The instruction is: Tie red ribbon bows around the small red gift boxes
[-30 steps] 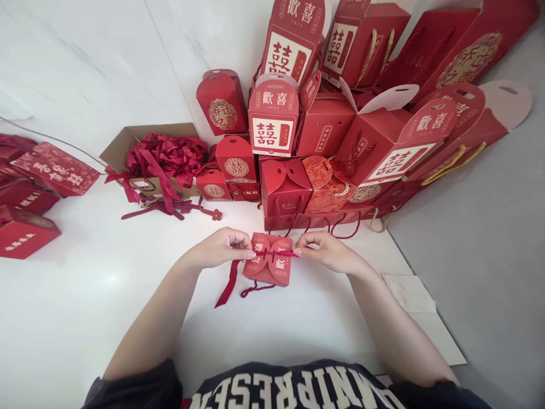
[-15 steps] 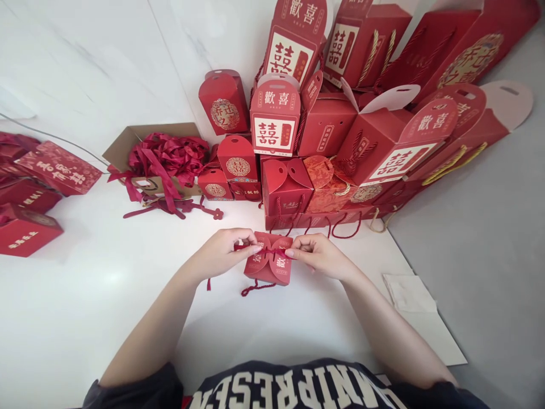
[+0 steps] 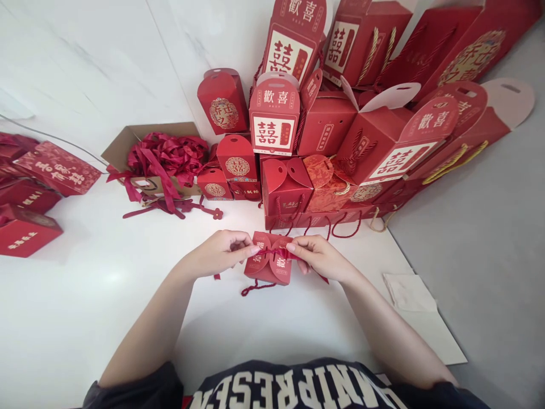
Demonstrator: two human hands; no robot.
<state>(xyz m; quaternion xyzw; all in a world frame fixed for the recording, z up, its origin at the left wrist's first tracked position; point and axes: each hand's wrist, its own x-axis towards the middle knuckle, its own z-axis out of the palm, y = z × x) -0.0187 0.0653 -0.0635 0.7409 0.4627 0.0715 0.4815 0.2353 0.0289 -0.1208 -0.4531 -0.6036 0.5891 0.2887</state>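
Note:
A small red gift box (image 3: 268, 267) with gold characters on its rounded top flaps stands on the white table in front of me. A dark red ribbon (image 3: 275, 251) runs across the top of the box. My left hand (image 3: 221, 253) pinches the ribbon at the left side of the box, fingers closed. My right hand (image 3: 317, 257) pinches the ribbon at the right side, and a ribbon end trails out below that hand. A red cord handle (image 3: 255, 287) lies on the table at the box's foot.
A pile of larger red gift boxes (image 3: 340, 130) fills the back right. A cardboard box of red ribbons (image 3: 164, 156) sits at the back left, with loose ribbons before it. More red boxes (image 3: 29, 193) lie at the far left. White paper (image 3: 415, 295) lies at the right.
The long ribbon tail hanging left of the box has been drawn in. Both hands have closed in on the box top, and a ribbon end now shows under my right hand.

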